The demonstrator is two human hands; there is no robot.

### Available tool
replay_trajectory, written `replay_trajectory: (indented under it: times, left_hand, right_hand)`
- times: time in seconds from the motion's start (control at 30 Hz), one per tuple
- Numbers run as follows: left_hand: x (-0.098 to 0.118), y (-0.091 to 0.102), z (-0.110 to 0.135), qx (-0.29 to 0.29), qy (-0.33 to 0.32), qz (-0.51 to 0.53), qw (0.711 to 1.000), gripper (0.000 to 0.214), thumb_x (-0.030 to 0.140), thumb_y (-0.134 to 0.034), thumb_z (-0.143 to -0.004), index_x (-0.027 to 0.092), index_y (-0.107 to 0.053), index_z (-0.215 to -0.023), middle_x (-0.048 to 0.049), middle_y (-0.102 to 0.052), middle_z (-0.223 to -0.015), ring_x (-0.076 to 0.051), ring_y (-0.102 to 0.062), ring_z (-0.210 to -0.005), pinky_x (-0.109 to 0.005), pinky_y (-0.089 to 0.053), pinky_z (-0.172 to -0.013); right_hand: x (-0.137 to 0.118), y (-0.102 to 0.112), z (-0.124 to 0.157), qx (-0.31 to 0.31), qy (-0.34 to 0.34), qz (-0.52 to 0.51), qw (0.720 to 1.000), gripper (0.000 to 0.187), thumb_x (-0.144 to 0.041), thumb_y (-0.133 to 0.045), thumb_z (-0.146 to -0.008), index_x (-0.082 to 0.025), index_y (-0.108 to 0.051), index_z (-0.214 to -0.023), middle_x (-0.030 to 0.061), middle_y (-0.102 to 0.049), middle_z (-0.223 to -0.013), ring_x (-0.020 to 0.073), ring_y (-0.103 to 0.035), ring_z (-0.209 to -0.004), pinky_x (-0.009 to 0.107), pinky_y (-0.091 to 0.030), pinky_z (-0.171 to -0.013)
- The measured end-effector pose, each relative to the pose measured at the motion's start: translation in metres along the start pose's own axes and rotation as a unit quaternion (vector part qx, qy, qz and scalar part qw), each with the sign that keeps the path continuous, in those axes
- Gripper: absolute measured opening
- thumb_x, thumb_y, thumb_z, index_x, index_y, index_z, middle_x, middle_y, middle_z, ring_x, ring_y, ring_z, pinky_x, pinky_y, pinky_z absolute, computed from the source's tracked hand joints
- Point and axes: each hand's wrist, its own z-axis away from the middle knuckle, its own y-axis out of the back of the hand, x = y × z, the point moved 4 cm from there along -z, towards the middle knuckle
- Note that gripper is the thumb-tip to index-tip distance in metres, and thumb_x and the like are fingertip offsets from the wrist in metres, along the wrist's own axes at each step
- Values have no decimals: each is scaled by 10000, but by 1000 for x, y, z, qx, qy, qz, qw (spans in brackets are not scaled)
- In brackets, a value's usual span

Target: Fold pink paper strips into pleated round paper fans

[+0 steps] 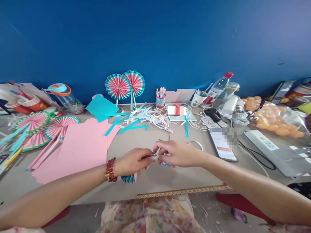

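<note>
Both hands meet over the near middle of the table. My left hand (134, 160), with a red bead bracelet (111, 169) at the wrist, is closed in a pinch on a small white-and-teal paper end (154, 157). Teal pleated paper (128, 179) with a pink edge shows beneath that hand; its link to the pinched end is hidden. My right hand (175, 153) has its fingers curled and pressed together at the same end; what they hold is too small to make out. Under them a blue-and-white object (166, 164) shows, mostly covered.
Pink sheets (82, 145) and paper fans (36, 123) lie left. Two round fans (118, 86) stand at the blue wall behind paper strips (138, 116). A phone (222, 145), power strip (264, 142) and bottle (220, 87) are right. A patterned strip (182, 192) lies along the front edge.
</note>
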Motion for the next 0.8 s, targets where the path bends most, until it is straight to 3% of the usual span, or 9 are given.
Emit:
replay_trajectory:
  times: [0.23,0.47,0.63,0.8]
  left_hand:
    - [0,-2,-2,4,28,96,995,371,503,-477,-893,166,-612,-817,20,-593,-611,-111,-573,-462,-195,-418,-460]
    - [2,-1,-6,48,26,144,988,298,415,-548,-845,165,-584,-686,10,-627,-627,-135,-633,-536,-221,-467,-549]
    - [3,-3,-5,60,27,133,989,252,354,-538,-835,164,-588,-676,22,-595,-598,-109,-581,-481,-205,-436,-492]
    - [2,-3,-4,108,7,132,985,265,337,-523,-845,149,-597,-674,12,-576,-590,-92,-547,-459,-184,-401,-442]
  right_hand:
    - [-6,2,-2,43,23,42,998,176,-158,-472,-814,-224,-530,-967,-33,-742,-844,80,-559,-477,195,-373,-511]
    - [-14,-1,3,106,48,144,983,210,-144,-492,-822,-227,-558,-1003,-6,-740,-858,161,-649,-762,215,-316,-572]
    - [-21,-7,7,105,11,276,955,172,-238,-451,-903,-207,-552,-1039,55,-723,-866,195,-644,-702,248,-205,-513]
    - [-21,-18,5,114,-19,360,926,246,-243,-423,-923,-199,-526,-1143,75,-702,-707,198,-616,-577,273,-165,-493]
